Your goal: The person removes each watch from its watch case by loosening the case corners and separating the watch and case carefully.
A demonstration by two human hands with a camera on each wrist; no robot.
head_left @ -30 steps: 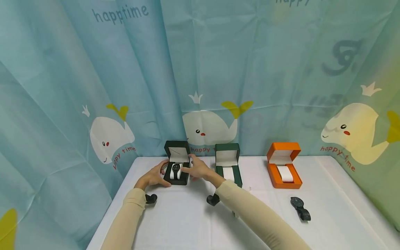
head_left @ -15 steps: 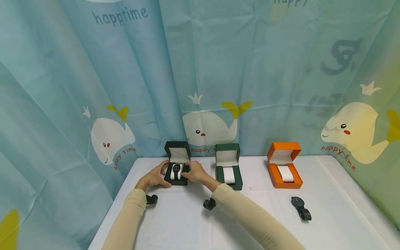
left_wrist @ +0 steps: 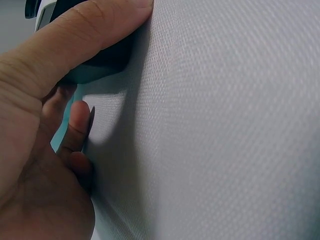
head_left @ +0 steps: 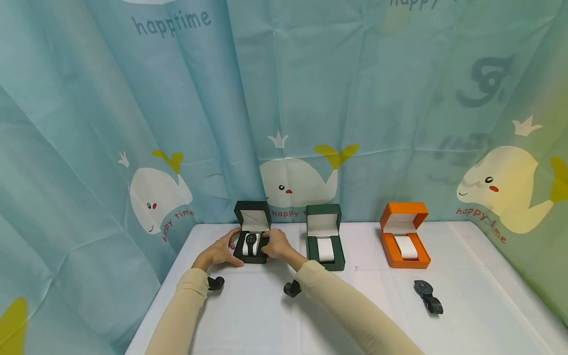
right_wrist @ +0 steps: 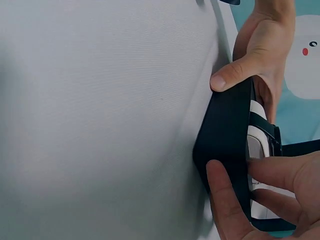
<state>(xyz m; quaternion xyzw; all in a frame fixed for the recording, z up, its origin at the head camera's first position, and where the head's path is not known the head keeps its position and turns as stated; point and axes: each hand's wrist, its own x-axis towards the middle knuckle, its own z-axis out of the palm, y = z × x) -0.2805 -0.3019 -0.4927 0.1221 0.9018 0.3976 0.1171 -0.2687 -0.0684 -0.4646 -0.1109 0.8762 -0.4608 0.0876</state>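
Note:
At the left of the head view stands an opened dark watch box (head_left: 238,212) with a white cushion. Strapped round the cushion is a black watch (head_left: 251,239). My left hand (head_left: 220,249) holds the box's left side, its thumb at the front corner. In the left wrist view the thumb lies along the dark box (left_wrist: 107,65). My right hand (head_left: 277,244) pinches the box's right wall. One finger (right_wrist: 227,202) presses the outside of the box (right_wrist: 225,127) in the right wrist view, while other digits reach inside the rim.
A green watch box (head_left: 339,256) and an orange one (head_left: 390,255) stand opened to the right, each with a bare white cushion. Another black watch (head_left: 428,296) lies on the white tablecloth (head_left: 355,301). A blue curtain (head_left: 399,118) hangs close behind the boxes.
My right hand has come down from beside the cushion onto the box's right wall, its fingers closing there. The right forearm has shifted left. My left hand and the box stay nearly still.

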